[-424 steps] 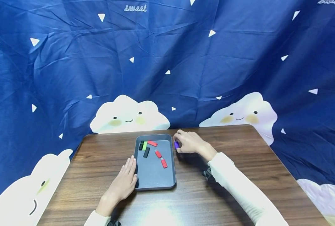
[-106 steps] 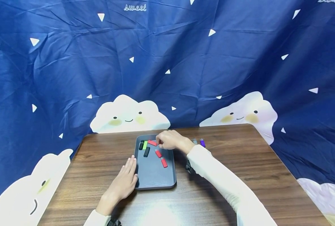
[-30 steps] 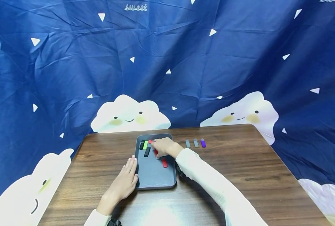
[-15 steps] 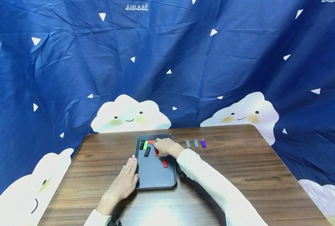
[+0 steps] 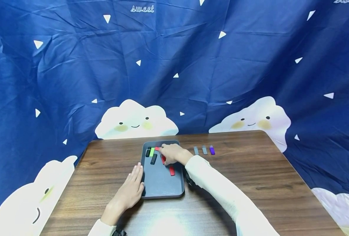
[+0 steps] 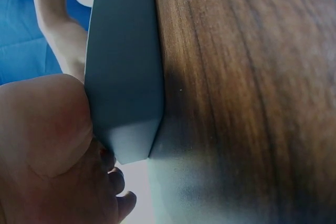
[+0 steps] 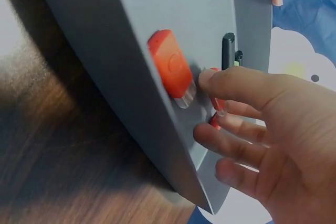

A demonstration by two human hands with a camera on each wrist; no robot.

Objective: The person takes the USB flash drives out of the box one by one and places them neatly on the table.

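My left hand (image 5: pixel 130 188) lies along the left wall of a grey tray (image 5: pixel 159 190), fingers straight; its palm is against the wall in the left wrist view. Over the tray's right half reaches my right hand (image 5: pixel 173 154). In the right wrist view its thumb and loosely bent fingers stand apart around a red USB stick (image 7: pixel 214 98), which they partly hide. Contact with it is unclear. Another red USB stick (image 5: pixel 172 170) lies nearer, its clear end visible. Beyond my fingers, a third red stick (image 5: pixel 157 148) is partly covered.
Also in the tray are a green stick (image 5: pixel 152 151) and black sticks (image 5: pixel 154 159), (image 5: pixel 148 152). Two grey USB sticks (image 5: pixel 196 150), (image 5: pixel 204 150) and a purple one (image 5: pixel 212 150) stand in a row on the wooden table (image 5: pixel 245 173), right of the tray.
The purple stick, earlier under my right hand beside the tray, now lies farther right with the two grey ones. My right hand has moved into the tray and hardly shifted over the last second.
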